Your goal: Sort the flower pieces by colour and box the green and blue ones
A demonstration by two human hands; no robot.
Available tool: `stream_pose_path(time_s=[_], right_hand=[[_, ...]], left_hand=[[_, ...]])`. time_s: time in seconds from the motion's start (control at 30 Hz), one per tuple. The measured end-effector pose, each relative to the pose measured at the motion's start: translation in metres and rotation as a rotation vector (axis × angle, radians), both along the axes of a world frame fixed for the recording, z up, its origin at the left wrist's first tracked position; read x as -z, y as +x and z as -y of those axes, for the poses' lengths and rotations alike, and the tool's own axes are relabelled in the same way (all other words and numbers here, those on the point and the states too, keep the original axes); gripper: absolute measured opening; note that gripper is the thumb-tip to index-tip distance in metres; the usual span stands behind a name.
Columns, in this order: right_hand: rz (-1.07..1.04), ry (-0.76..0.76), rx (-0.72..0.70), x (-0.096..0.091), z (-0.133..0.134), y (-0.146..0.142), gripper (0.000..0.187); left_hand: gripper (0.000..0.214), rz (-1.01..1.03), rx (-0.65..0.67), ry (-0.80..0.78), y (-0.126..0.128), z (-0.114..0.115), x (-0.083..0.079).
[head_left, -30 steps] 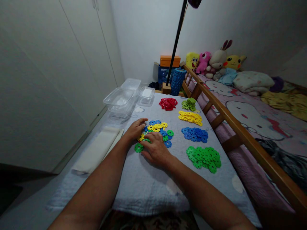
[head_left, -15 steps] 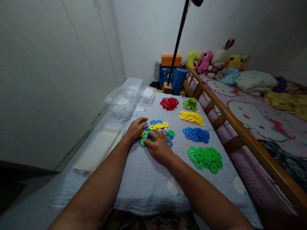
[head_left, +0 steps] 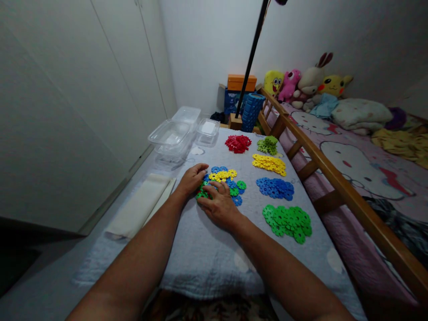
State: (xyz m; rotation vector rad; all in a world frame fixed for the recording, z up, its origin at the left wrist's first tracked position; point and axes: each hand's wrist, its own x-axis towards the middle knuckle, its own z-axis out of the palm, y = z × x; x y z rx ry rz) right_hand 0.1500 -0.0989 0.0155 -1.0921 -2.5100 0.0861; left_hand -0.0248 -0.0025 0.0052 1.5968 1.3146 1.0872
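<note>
A mixed pile of flower-shaped plastic discs (head_left: 230, 183) in blue, yellow, green and a little red lies mid-table. My left hand (head_left: 193, 179) rests along the pile's left side, its fingers stretched forward and slightly curved. Across the near side of the same pile reaches my right hand (head_left: 220, 206), fingers spread, touching discs and hiding some of them. No disc shows gripped in either hand. To the right lie sorted heaps: red discs (head_left: 238, 144), light green discs (head_left: 267, 145), yellow discs (head_left: 269, 164), blue discs (head_left: 275, 188) and green discs (head_left: 288, 222).
Clear plastic containers (head_left: 170, 133) stand at the table's back left, near a smaller lidded box (head_left: 209, 128). A folded cream cloth (head_left: 142, 206) lies left of my left arm. Along the right runs a wooden bed rail (head_left: 321, 167). A black pole (head_left: 251, 62) rises behind the table.
My right hand has shifted slightly toward the left hand, and red and green discs at the pile's left are gathered closer. The whole view has moved a little.
</note>
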Motion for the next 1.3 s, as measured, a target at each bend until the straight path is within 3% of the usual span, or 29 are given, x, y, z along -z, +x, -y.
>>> stream_pose_path(time_s=[0.3,0.93,1.07,1.3], right_hand=[[-0.061,0.037,0.118,0.005,-0.009,0.001,0.013],[-0.134,0.044,0.112,-0.002,-0.01,0.006,0.015],[-0.064,0.015,0.083,0.0,-0.007,0.002,0.035],[-0.068,0.035,0.173,0.002,-0.011,0.0,0.014]], left_hand=[[0.043,-0.004,-0.003,0.014,0.0,0.0,0.001],[0.04,-0.025,-0.015,0.04,0.001,0.001,-0.002],[0.04,-0.018,-0.026,0.034,0.001,0.001,-0.002],[0.04,-0.02,-0.022,0.033,0.001,0.0,0.001]])
